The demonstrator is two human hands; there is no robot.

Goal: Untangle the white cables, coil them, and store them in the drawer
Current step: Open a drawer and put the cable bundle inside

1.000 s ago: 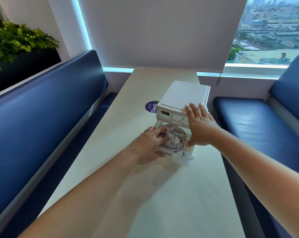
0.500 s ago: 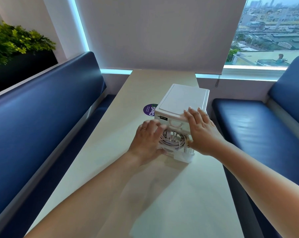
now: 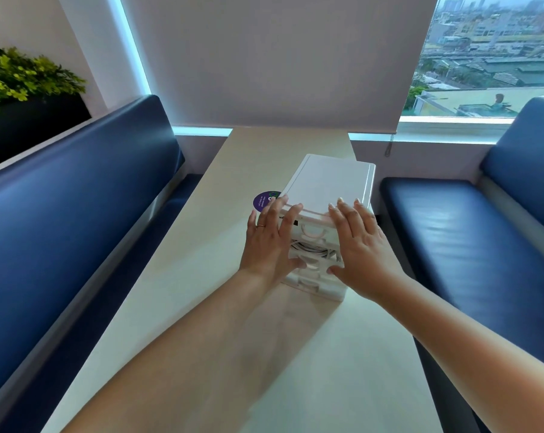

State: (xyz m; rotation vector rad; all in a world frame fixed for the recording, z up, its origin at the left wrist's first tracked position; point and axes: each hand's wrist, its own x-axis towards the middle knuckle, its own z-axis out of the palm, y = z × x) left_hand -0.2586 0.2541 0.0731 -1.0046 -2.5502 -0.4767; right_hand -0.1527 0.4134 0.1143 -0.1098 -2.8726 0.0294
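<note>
Since a second ago the drawer that stood pulled out with the coil lying open in it has gone nearly all the way back into the cabinet. My left hand has come off the coil, and my right hand has slid down from the lid.

Both my hands now lie flat against the front of the cabinet, fingers straight and a little apart, gripping nothing. The fingertips reach the top edge and the thumbs sit low by the drawer front. One ring is on a left finger.

Between my two hands I count three drawer fronts stacked one over another. The middle one is the one not quite closed. In the narrow gap above it, loops of the white cables show, coiled inside that drawer. How many cables there are I cannot tell. What the other two drawers hold is hidden.

The one white cabinet stands on the pale table, just beside one round purple sticker. Two blue benches flank the table, one on the left and one on the right. One plant is at far left. A blind covers most of the window.
</note>
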